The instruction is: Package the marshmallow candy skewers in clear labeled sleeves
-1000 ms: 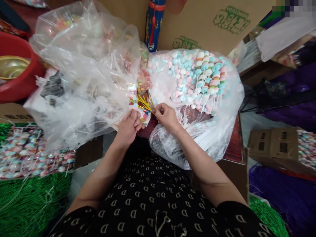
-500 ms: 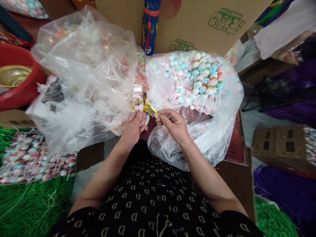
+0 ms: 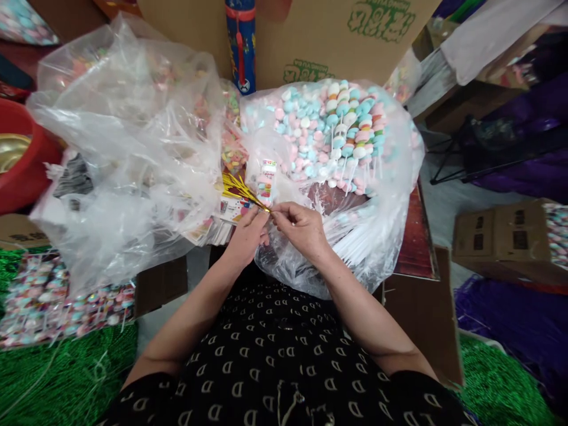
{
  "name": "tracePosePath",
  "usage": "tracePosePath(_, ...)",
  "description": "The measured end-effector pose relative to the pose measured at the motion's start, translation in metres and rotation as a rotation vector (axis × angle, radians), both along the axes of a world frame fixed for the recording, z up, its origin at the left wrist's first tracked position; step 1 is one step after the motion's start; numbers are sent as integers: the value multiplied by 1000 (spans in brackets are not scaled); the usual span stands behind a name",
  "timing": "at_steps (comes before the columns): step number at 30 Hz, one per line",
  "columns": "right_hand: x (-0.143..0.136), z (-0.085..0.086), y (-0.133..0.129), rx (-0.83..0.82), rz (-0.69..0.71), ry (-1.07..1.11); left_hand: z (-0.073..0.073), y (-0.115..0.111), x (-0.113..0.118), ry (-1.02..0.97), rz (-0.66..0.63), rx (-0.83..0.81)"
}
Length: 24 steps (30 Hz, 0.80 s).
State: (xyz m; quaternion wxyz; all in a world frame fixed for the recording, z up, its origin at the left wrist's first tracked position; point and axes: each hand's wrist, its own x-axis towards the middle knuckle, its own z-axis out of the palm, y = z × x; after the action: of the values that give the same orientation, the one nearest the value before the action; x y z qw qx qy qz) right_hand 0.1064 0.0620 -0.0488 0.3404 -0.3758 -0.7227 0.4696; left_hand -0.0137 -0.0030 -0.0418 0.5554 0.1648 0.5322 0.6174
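My left hand (image 3: 249,238) is closed around the lower end of a wrapped marshmallow skewer (image 3: 266,182), which stands upright in a clear printed wrapper. Right beside it, my right hand (image 3: 302,229) pinches a gold twist tie (image 3: 264,207) at the skewer's neck, fingertips close to the left thumb. Whether the tie goes around the wrapper I cannot tell. Just left of the skewer lies a bunch of gold twist ties (image 3: 234,187), above printed cards or wrappers (image 3: 231,208). The stick below the wrapper is hidden by my left hand.
A clear bag (image 3: 133,136) of colourful candy is on the left. On the right, pastel marshmallows (image 3: 306,118) fill another bag, with several unwrapped marshmallow skewers (image 3: 355,127) on top and white sticks (image 3: 355,251) nearby. A cardboard box (image 3: 306,35) stands behind; a red basin (image 3: 26,154) is far left.
My right hand has brought the gold twist tie against the base of the wrapped skewer, and both hands now meet. The view has shifted, so the surroundings sit further left.
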Motion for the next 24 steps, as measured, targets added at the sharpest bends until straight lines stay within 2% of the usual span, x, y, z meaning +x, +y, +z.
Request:
tracePosePath(4, -4, -1, -1, -69, -26, -15, 6, -1, 2, -13, -14, -11)
tracePosePath(7, -7, -1, -1, -45, -31, -34, 5, -4, 0, -1, -15, 12)
tracePosePath(13, -13, -2, -4, -51, 9, -76, -10, -8, -6, 34, 3, 81)
tracePosePath(17, -21, -5, 0, -75, -19, -107, -18, -10, -15, -27, 111, 96)
tracePosePath(21, -30, -8, 9, 23, -68, -223, -20, -12, -26, -20, 181, 115)
tracePosePath(24, -31, -8, 8, 123, -60, -194, -21, -13, -28, 3, 195, 104)
